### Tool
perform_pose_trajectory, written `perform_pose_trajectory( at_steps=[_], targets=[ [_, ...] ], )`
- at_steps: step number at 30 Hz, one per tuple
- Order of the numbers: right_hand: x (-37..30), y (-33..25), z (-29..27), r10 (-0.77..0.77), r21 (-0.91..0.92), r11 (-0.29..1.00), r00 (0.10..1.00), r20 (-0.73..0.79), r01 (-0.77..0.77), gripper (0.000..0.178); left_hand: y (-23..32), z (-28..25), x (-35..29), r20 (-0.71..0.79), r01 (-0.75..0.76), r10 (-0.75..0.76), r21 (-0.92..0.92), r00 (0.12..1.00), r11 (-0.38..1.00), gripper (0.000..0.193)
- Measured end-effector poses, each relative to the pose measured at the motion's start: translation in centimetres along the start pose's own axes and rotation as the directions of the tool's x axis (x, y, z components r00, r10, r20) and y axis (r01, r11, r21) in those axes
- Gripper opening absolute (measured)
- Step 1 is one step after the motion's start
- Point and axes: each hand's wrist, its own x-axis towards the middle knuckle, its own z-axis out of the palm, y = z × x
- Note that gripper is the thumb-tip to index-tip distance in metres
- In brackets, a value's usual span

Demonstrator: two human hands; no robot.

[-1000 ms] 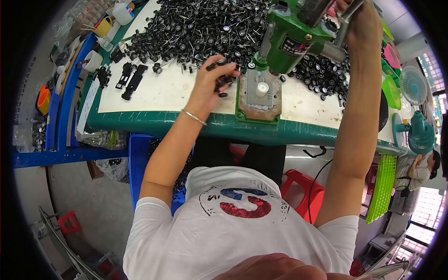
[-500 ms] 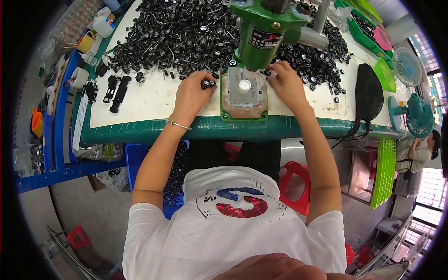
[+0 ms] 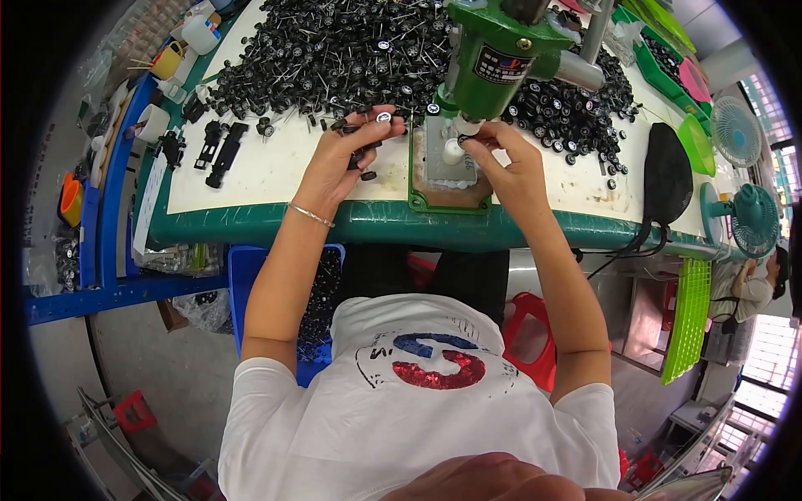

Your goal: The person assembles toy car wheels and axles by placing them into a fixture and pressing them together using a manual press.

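Small black toy wheels sit in my left hand (image 3: 334,163), which is closed around several of them; a wheel with a silver hub (image 3: 383,118) shows at its fingertips. Left of the green bench press (image 3: 493,67), this hand is held over the white tabletop. A loose black wheel (image 3: 368,176) lies just beside it. My right hand (image 3: 514,159) pinches a small black wheel (image 3: 464,140) at the top of the white round post (image 3: 454,153). That post stands on the grey plate (image 3: 439,171) under the press head. Whether the wheel touches the post is unclear.
A large heap of black wheels and axles (image 3: 326,63) covers the back of the table, with more wheels (image 3: 560,117) right of the press. Black chassis parts (image 3: 224,156) lie at left, a black cap (image 3: 666,175) at right. A blue bin (image 3: 242,284) stands below the table edge.
My left hand has turned and spread its hold, so more wheels show in it. My right hand has moved in from the right of the press base to the white post, bringing a wheel.
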Motion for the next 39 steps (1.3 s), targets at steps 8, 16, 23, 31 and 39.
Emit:
perform_pose_trajectory(
  at_steps=[8,16,23,31,39],
  targets=[
    [0.3,1.0,0.7,0.417,0.270,0.862,0.903,0.105,-0.429,0.023,0.0,0.4,-0.3,0.059,0.037,-0.038,0.004,0.998,0.999,0.026],
    [0.5,1.7,2.6,0.236,0.186,0.957,0.970,-0.056,-0.222,0.020,-0.7,1.5,-1.0,-0.001,0.026,-0.027,0.117,1.000,0.993,0.016],
    [-0.6,1.2,3.5,-0.054,-0.283,0.958,0.998,-0.013,0.048,0.026,-1.2,1.5,-0.9,0.009,0.064,-0.065,0.095,0.998,0.993,0.018],
    [-0.5,1.3,2.7,0.031,-0.085,0.996,0.998,0.062,-0.026,0.042,0.2,3.5,-1.7,0.070,-0.027,0.017,0.148,0.997,0.989,0.014],
    [0.5,1.7,-3.5,0.199,0.205,0.964,0.969,-0.146,-0.167,0.043,-0.1,5.3,-0.8,0.160,-0.108,0.060,0.315,0.985,0.943,0.013]
  ],
)
